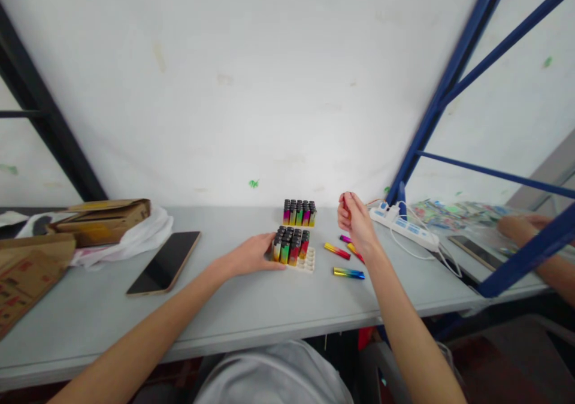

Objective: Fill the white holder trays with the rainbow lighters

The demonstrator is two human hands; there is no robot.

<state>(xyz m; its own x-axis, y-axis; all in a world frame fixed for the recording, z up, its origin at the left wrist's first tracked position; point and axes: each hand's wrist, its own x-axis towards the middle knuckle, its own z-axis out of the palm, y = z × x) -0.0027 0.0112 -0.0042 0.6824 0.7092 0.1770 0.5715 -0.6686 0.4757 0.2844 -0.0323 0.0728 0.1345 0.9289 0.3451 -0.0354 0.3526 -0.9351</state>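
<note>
My left hand (255,254) braces the left side of a white holed tray (306,263), its thumb at the front and its fingers behind. Upright lighters (291,245) with black tops and shiny multicoloured bodies fill most of this tray; the holes at its right side show bare. Raised above the table to the right, my right hand (353,215) is closed around a lighter, of which only a bit of red-orange shows. Below that hand lie several loose lighters, among them a yellow-red one (336,251) and a blue-yellow one (348,273).
Behind the tray stands a second block of upright lighters (299,213). A white power strip (404,227) with cables lies at right, near a blue metal frame (422,128). At left are a phone (164,263) and cardboard boxes (103,221). Another person's hand (523,230) is at far right.
</note>
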